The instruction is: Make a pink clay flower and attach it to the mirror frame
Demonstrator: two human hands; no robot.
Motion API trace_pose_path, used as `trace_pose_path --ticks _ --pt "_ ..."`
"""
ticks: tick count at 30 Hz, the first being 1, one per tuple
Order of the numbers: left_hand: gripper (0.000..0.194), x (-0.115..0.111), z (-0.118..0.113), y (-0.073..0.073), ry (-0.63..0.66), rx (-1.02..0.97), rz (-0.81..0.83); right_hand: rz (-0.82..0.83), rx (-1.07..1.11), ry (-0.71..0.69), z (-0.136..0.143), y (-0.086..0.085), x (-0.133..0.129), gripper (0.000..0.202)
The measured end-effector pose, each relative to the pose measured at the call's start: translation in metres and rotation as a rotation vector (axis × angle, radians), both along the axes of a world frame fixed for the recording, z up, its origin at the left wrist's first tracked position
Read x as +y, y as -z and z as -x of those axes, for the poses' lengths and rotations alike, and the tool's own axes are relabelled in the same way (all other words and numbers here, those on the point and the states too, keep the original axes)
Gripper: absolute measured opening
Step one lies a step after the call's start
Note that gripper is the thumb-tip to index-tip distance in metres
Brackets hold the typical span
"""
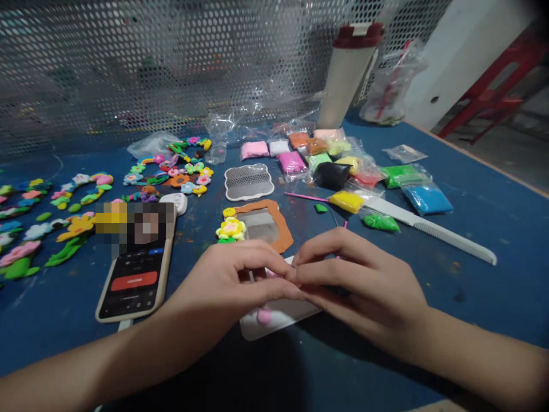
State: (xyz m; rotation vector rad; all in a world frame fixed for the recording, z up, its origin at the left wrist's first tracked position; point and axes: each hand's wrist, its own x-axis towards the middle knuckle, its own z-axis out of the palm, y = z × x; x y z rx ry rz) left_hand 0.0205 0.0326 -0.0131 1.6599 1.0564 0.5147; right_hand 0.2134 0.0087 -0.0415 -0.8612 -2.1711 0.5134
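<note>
The left hand (253, 272) and right hand (364, 280) meet at the fingertips above a white board (285, 317) on the tabletop (429, 309); whether they pinch anything I cannot tell. A pink lump (265, 316) sits on the board, below the left fingers. Just beyond that hand lies a brown-edged mirror (259, 226).

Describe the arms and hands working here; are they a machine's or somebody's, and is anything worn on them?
They are a person's. The left hand and right hand are ungloved, with slender fingers and no rings or markings visible. Both forearms are bare where they show: no sleeve, watch or bracelet.
</note>
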Motion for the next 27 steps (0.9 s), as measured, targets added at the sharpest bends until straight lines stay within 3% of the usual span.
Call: trace_pose_path --ticks 8,14,23,27 --pt "0.008 0.0028 -0.0005 0.0028 -0.029 0.023 -0.007 0.13 0.144 0.066 0.0027 0.0 0.0039 0.012" --pt "0.005 0.0004 0.0 0.0054 -0.012 0.063 -0.077 0.18 0.13 0.049 0.0019 0.0036 0.0034 0.012" --pt "0.012 -0.0022 -0.0043 0.0064 -0.083 -0.01 0.093 0.003 0.065 0.013 0.0014 0.0034 0.004 0.011" --pt "0.006 -0.0011 -0.0047 0.0091 -0.071 -0.029 -0.094 -0.035 0.053 0.014 0.0012 0.003 0.0037 0.01"
